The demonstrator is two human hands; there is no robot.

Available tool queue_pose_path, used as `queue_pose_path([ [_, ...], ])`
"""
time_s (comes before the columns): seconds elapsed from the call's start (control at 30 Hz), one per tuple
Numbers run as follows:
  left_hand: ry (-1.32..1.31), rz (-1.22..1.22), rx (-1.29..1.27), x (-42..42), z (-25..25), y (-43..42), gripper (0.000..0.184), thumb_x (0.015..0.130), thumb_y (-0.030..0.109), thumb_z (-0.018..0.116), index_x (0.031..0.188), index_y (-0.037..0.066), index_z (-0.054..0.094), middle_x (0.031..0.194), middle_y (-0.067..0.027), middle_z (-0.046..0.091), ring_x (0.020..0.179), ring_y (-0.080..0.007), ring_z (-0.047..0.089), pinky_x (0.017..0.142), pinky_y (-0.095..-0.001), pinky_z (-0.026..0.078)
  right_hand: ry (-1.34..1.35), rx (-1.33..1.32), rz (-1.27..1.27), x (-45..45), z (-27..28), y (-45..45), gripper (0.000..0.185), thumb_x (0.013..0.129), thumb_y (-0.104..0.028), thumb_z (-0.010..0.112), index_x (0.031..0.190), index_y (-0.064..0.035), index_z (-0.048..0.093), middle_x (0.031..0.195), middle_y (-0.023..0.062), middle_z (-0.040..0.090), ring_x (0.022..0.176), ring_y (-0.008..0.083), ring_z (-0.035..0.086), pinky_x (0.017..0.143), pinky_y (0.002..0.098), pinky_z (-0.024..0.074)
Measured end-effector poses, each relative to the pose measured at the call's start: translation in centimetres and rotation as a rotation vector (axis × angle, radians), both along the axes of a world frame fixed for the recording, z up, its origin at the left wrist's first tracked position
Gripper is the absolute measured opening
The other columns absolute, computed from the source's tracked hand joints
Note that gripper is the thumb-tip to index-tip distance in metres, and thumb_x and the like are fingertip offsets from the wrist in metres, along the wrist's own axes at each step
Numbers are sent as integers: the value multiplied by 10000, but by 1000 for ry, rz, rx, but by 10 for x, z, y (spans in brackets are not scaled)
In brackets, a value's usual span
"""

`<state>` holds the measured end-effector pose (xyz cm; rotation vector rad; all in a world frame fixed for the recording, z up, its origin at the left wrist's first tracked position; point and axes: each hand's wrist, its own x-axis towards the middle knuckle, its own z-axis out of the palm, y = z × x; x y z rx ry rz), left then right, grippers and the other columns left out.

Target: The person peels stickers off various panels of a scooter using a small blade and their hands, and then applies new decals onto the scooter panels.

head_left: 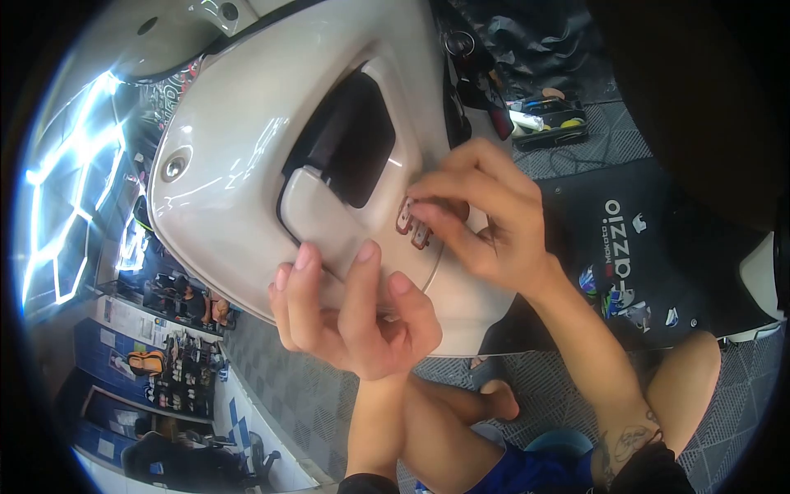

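Note:
A glossy white scooter body panel (239,165) with a dark recessed opening (362,156) fills the middle of the view. Two small red-brown-edged pieces, like emblem or badge parts, sit on the panel beside the opening: an upper piece (404,217) and a lower piece (421,237). My right hand (490,218) pinches at the upper piece with thumb and fingertips; the fingers partly cover it. My left hand (358,317) lies at the panel's lower part, palm up, with fingers curled loosely and apart, and nothing visible in them.
A dark mat printed "azzio" (592,239) lies at the right. Behind it stands a black tray (568,128) with small items. Patterned tiles (280,362) cover the floor. Shelves (188,366), an office chair (255,461) and people are in the background.

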<state>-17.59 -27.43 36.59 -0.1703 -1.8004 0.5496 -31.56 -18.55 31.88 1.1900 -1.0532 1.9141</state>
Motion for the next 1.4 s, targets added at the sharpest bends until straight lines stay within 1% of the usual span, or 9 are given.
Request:
queue_pose_path([
  [0.27, 42, 10, -11, -5, -3, 1, 317, 939, 225, 653, 1187, 35, 704, 1425, -257, 509, 1310, -392, 439, 1094, -536, 348, 63, 224, 0, -9, 15, 10, 199, 825, 142, 688, 935, 3, 597, 883, 93, 537, 704, 199, 560, 586, 300, 449],
  [0.37, 43, 19, -19, -5, -3, 0, 314, 931, 223, 657, 1176, 35, 708, 1422, -258, 517, 1309, -390, 438, 1094, -536, 346, 78, 308, 10, -8, 14, 17, 249, 787, 91, 696, 941, -35, 545, 921, 103, 525, 761, 347, 614, 627, 403, 491],
  [0.57, 36, 7, -11, -3, -6, -3, 320, 917, 209, 661, 1179, 31, 704, 1414, -258, 520, 1307, -401, 448, 1091, -545, 350, -100, 52, 172, -1, -12, 11, 287, 803, 85, 731, 1048, -28, 635, 936, 87, 592, 723, 209, 619, 571, 325, 494],
  [0.7, 53, 5, -12, -4, -4, -1, 322, 917, 208, 662, 1176, 20, 699, 1409, -251, 506, 1300, -410, 460, 1080, -551, 372, -107, 47, -26, 11, -6, 8, 516, 736, 66, 817, 1228, -69, 739, 1019, 99, 661, 752, 159, 662, 531, 273, 507],
  [0.8, 56, 0, -34, -5, -4, -2, 316, 919, 204, 661, 1167, 12, 697, 1406, -248, 496, 1296, -416, 468, 1072, -556, 384, -32, -86, -137, 9, -9, -11, 390, 778, 67, 821, 1158, 8, 759, 973, 89, 663, 703, 108, 605, 571, 228, 480],
  [0.93, 58, 11, -29, -5, -4, 0, 311, 922, 200, 653, 1165, 11, 698, 1405, -248, 499, 1302, -415, 468, 1076, -553, 381, -60, -74, -92, 11, -3, -6, 242, 771, 131, 782, 987, 26, 747, 903, 96, 651, 697, 149, 646, 569, 257, 510],
  [1.13, 67, -17, -32, -4, -6, -5, 299, 928, 170, 633, 1163, -3, 701, 1399, -247, 507, 1307, -408, 470, 1080, -547, 381, 11, 17, -201, 18, -8, -1, 354, 659, 114, 743, 980, -19, 673, 924, 54, 607, 615, 190, 642, 518, 307, 500],
  [1.27, 66, -30, -20, -3, -6, -7, 294, 929, 149, 622, 1160, -16, 699, 1396, -250, 510, 1305, -407, 472, 1082, -541, 384, 23, -64, -261, 24, -14, -6, 289, 719, 149, 758, 953, 1, 674, 861, 94, 630, 557, 160, 593, 453, 276, 426],
  [1.4, 51, -39, -5, -1, -6, -6, 300, 927, 144, 622, 1162, -27, 695, 1400, -256, 505, 1303, -408, 475, 1083, -534, 387, -59, -13, -252, 34, -22, 4, 305, 684, 114, 733, 948, -25, 672, 901, 81, 620, 644, 194, 634, 496, 306, 490],
])
